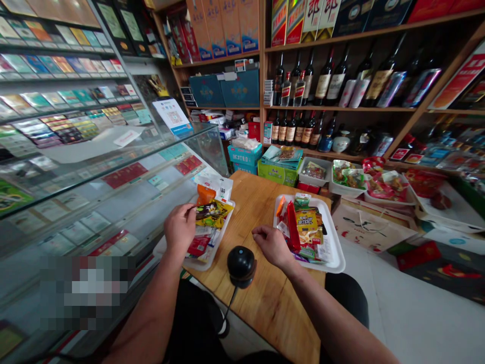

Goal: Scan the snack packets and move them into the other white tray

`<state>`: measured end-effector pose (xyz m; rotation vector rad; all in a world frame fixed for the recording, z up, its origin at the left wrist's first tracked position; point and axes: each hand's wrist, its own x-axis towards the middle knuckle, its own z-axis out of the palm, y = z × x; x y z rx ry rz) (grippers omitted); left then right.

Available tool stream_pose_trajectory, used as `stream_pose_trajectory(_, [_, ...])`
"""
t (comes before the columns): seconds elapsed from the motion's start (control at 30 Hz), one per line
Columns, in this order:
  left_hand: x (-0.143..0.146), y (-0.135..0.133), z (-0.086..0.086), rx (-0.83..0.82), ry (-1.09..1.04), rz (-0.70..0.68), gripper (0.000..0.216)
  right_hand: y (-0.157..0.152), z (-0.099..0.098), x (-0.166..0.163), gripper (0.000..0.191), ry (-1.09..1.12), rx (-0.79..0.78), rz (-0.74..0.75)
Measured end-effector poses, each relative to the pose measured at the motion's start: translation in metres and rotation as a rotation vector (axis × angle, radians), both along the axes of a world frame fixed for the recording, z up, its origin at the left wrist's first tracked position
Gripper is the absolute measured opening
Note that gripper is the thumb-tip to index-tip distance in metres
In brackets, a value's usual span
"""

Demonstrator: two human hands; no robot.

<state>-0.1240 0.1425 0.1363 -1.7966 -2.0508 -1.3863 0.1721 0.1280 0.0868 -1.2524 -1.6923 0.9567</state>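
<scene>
"Where is there room to move?"

"On the wooden table (250, 202). A bare strip runs between the left tray (216, 247) and the right tray (337, 247). A round black thing (241, 262) with a cord sits at the near end."

"And the edges?"

"The left tray is next to the glass case (113, 179). The right tray pokes out past the table's right edge."

"What do the packets look like?"

"The yellow and black packet (214, 215) is shiny. It lies on top in the left tray, by an orange packet (205, 194). In the right tray, a long red packet (292, 227) lies beside a yellow packet (306, 225)."

"And the hands?"

"The left hand (180, 227) is over the left tray, fingers bent at the yellow and black packet's edge. I can't tell if they grip it. The right hand (273, 245) is over the table, near the right tray, fingers curled in. I can't tell if they're closed all the way."
</scene>
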Motion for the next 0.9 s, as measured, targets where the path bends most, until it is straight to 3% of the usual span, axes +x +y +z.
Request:
stream_pose_trajectory(0.1, [0.008, -0.017, 0.022, 0.002, -0.313, 0.028, 0.030, 0.002, 0.001, -0.012, 0.015, 0.119, -0.061, 0.017])
stream_pose_trajectory(0.17, [0.014, -0.025, 0.031, -0.011, -0.554, -0.035, 0.034, 0.003, 0.005, -0.019, 0.022, 0.271, -0.125, 0.037])
stream_pose_trajectory(0.27, [0.022, -0.034, 0.033, -0.024, -0.831, -0.184, 0.037, 0.000, 0.015, -0.025, 0.039, 0.528, -0.244, 0.109])
stream_pose_trajectory(0.33, [0.027, -0.037, 0.029, -0.033, -0.922, -0.249, 0.037, -0.002, 0.022, -0.026, 0.038, 0.630, -0.286, 0.143])
stream_pose_trajectory(0.47, [0.036, -0.040, 0.022, -0.065, -0.997, -0.322, 0.038, -0.005, 0.026, -0.024, 0.027, 0.660, -0.257, 0.084])
stream_pose_trajectory(0.67, [0.059, -0.041, 0.023, -0.093, -1.106, -0.461, 0.034, -0.008, 0.020, -0.025, 0.028, 0.706, -0.292, 0.056])
stream_pose_trajectory(0.8, [0.076, -0.044, 0.011, -0.279, -0.991, -0.486, 0.039, -0.009, 0.013, -0.028, 0.032, 0.816, -0.349, 0.058])
stream_pose_trajectory(0.9, [0.081, -0.043, -0.001, -0.359, -0.866, -0.493, 0.030, -0.006, 0.002, -0.026, 0.025, 0.662, -0.298, 0.055])
